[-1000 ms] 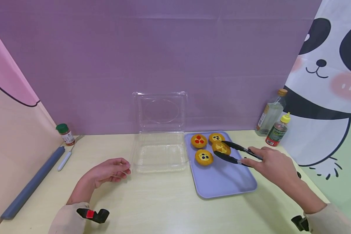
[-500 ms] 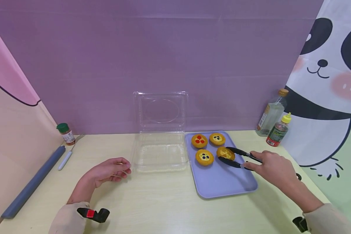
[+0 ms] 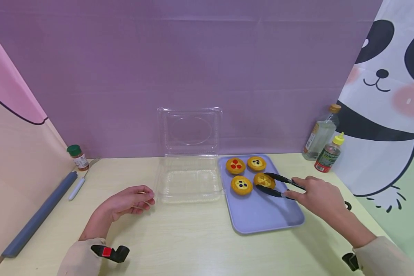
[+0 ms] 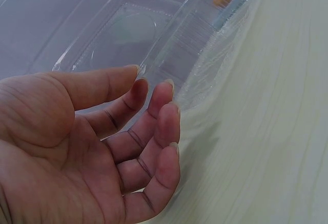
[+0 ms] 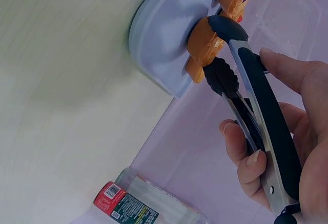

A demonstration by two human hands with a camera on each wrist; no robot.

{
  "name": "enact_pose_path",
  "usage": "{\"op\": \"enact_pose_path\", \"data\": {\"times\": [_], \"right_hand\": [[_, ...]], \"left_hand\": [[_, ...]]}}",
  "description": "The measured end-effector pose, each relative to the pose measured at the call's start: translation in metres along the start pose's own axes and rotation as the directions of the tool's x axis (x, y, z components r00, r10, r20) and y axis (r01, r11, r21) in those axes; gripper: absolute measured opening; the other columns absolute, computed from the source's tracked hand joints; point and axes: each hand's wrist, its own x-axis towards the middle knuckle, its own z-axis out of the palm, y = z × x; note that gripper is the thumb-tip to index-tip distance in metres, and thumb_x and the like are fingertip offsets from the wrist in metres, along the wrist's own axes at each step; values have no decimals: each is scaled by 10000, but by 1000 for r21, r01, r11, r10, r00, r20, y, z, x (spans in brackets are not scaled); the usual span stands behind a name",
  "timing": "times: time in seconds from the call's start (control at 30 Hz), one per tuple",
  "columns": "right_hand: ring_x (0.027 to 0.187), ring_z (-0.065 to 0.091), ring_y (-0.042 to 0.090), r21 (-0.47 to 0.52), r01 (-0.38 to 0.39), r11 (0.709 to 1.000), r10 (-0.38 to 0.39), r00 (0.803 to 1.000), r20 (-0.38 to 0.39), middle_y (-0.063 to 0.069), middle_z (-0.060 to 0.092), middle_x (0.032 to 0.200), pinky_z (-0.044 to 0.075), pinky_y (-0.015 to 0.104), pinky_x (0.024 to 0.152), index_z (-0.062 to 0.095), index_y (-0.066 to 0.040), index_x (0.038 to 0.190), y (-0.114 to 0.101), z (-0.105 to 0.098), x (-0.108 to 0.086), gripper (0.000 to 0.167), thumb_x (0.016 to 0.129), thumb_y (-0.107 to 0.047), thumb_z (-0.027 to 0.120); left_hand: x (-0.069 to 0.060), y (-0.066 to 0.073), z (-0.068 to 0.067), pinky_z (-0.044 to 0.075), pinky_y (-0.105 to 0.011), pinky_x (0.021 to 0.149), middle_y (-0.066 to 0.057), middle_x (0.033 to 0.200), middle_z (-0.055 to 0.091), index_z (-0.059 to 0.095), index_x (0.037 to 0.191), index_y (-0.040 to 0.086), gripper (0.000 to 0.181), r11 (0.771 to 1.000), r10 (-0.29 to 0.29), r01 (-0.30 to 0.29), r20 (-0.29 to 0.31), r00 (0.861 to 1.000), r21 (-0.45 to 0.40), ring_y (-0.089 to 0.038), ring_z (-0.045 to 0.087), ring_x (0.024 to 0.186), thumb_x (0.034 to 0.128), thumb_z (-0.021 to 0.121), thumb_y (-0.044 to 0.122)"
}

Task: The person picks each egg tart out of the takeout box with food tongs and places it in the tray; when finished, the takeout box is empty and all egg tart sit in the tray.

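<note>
My right hand (image 3: 319,195) grips black-tipped metal tongs (image 5: 261,111), its thumb along one arm and fingers curled round the other. The tips of the tongs stand either side of an egg tart (image 3: 264,181) with pale yellow pieces on top, on the lilac tray (image 3: 262,218). Around it sit a tart with red dots (image 3: 235,166) and two with dark dots, one at the back (image 3: 257,163) and one in front (image 3: 242,185). My left hand (image 3: 131,201), fingers loosely bent and holding nothing, rests beside the clear hinged container (image 3: 189,180); whether it touches the rim I cannot tell.
The container's lid (image 3: 190,132) stands up at the back. A glass bottle (image 3: 321,134) and a yellow-capped bottle (image 3: 329,153) stand at the back right. At left are a green-capped jar (image 3: 78,158), a white-handled fork (image 3: 77,188) and a blue roll (image 3: 39,216).
The tart between the tongs came down and right onto the tray, then shifted slightly left. My right hand moved a little with it. The left hand stayed in place.
</note>
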Motion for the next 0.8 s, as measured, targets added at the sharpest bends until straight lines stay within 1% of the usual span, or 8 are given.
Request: {"op": "enact_pose_path", "data": {"times": [0.23, 0.8], "right_hand": [[572, 539, 204, -19, 14, 1000, -14, 1000, -14, 109, 690, 947, 362, 356, 445, 699, -160, 1235, -2, 1, 0, 578, 828, -570, 724], [580, 527, 199, -17, 8, 1000, -8, 1000, -3, 118, 681, 938, 372, 358, 451, 687, -141, 1271, -4, 1, -1, 651, 808, -595, 737]], "left_hand": [[-1, 1, 1, 496, -333, 788, -46, 1040, 681, 563, 1160, 25, 335, 1000, -6, 6, -12, 1000, 5, -188, 634, 901, 1012, 590, 325], [0, 0, 0, 501, -332, 789, -48, 1043, 679, 551, 1168, 21, 344, 1000, -5, 5, -1, 1000, -1, -185, 632, 900, 1015, 585, 327]]}}
